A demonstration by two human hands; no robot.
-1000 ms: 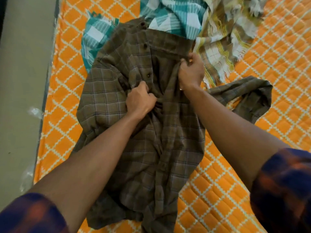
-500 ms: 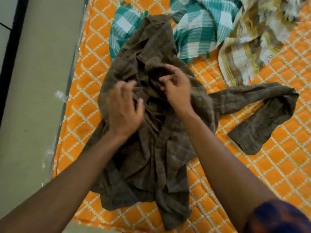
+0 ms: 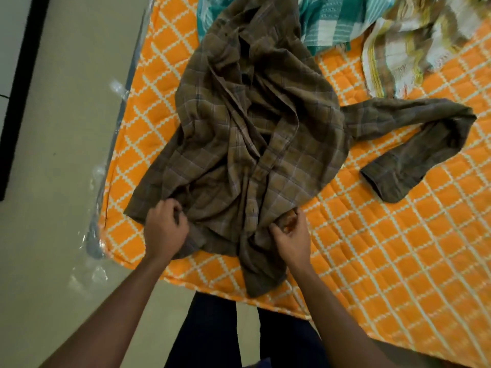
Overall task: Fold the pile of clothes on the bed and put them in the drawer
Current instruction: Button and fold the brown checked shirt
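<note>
A brown checked shirt lies crumpled on the orange quilted bed, one sleeve trailing off to the right. My left hand grips the shirt's bottom hem at its near left corner. My right hand pinches the hem near the button strip, fingers curled into the cloth. Behind the shirt lie a teal and white checked cloth and a yellow-brown checked cloth with a fringe.
The bed's near corner sits just in front of my legs. Grey floor runs along the left. Clear plastic wrap hangs at the mattress edge. A dark strip crosses the far left.
Both hands have left the shirt's collar and chest and dropped to its bottom hem, where they now take hold. The view has pulled back and the shirt has bunched up.
</note>
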